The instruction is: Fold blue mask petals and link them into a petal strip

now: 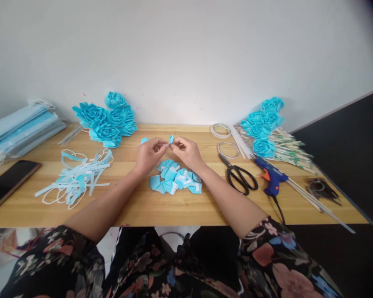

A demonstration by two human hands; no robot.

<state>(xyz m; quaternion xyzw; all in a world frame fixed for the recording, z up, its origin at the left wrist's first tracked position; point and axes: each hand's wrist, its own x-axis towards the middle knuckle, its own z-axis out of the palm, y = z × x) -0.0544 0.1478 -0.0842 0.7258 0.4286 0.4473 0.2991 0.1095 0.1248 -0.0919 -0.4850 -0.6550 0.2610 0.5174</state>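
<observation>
Stack of masks (25, 132) far left, phone (10, 182) in front, then a tangle of straps (78, 178) with a bunch of blue flowers (108, 120) behind. Middle of the table (136, 211), the left hand (151, 155) and right hand (188, 154) are both pinching one little blue piece (170, 139) between the fingertips, just behind a pile of folded blue pieces (174, 178). Then tape roll (220, 135), black scissors (232, 167), more blue flowers (263, 124) and a blue glue gun (272, 178).

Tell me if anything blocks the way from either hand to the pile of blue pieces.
Nothing visible does. The left hand and right hand pinch a small blue piece just beyond the pile of blue pieces; the black scissors lie off to the right, the tangle of straps to the left.
</observation>
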